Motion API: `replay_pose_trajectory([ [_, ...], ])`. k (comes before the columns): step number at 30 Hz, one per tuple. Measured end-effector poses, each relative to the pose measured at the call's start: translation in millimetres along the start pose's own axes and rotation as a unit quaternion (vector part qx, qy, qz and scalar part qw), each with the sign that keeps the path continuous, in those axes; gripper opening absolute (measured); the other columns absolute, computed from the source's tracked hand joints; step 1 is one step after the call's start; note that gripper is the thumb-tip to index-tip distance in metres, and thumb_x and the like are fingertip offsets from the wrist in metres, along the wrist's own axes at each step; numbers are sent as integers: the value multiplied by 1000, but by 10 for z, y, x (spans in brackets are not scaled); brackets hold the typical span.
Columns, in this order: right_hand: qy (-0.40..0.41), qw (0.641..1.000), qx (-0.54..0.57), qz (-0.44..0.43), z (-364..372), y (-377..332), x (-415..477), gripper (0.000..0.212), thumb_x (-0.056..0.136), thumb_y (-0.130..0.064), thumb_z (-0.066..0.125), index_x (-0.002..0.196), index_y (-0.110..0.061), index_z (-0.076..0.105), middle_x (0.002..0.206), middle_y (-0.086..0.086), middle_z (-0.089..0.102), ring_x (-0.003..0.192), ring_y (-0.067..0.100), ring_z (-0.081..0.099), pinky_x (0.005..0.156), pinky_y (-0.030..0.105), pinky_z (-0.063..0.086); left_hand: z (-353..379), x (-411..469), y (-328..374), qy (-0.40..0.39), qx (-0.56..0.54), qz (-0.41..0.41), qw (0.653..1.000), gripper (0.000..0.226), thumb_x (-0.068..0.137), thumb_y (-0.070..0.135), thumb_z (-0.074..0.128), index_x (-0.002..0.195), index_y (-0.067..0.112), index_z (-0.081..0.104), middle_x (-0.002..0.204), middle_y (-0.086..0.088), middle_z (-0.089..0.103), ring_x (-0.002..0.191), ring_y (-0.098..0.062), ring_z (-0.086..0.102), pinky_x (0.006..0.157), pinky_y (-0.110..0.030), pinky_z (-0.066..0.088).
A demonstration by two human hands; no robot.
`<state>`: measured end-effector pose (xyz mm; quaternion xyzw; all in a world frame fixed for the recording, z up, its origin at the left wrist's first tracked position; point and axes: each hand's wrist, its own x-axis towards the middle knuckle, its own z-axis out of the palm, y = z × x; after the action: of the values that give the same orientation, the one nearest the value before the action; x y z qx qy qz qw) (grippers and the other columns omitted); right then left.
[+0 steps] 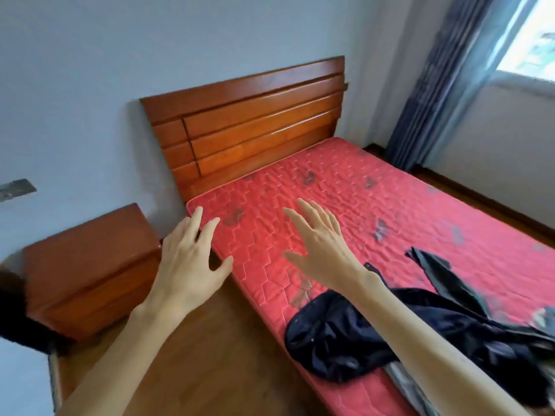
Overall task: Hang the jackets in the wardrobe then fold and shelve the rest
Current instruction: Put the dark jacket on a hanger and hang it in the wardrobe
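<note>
A heap of dark navy and black clothing (336, 334) lies on the red quilted mattress (375, 205) near its front edge, with a black piece (435, 271) spreading toward the right. My left hand (187, 265) hovers open over the mattress's left edge, fingers spread and holding nothing. My right hand (321, 244) is also open, raised above the mattress just beyond the heap; its forearm crosses over the dark clothes. No wardrobe is in view.
A wooden headboard (249, 127) stands against the pale wall. A wooden bedside cabinet (90, 265) sits left of the bed, with wooden floor (216, 349) between. A blue-grey curtain (444, 85) and a window (531, 37) are at the far right.
</note>
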<state>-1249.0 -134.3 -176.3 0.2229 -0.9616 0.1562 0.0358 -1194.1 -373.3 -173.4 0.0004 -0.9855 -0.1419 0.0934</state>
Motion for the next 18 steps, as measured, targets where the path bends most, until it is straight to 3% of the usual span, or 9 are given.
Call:
replay_pose_trajectory([
  [10,22,980,-14,200,-10,1388,-910,77,95,-44,59,157,-29,15,165,5,8,153,28,-1,124,46,1,893,627,1246,-111,-39,161,980,79,91,46,65,156,19,30,166,-11,18,153,-28,18,122,-47,19],
  [18,33,936,102,334,-101,2591,-1659,82,96,-34,62,158,-29,8,166,-4,-4,152,22,13,114,37,35,1747,905,2525,-197,-62,222,953,81,92,45,63,158,20,25,167,-8,15,154,-26,14,124,-46,17],
])
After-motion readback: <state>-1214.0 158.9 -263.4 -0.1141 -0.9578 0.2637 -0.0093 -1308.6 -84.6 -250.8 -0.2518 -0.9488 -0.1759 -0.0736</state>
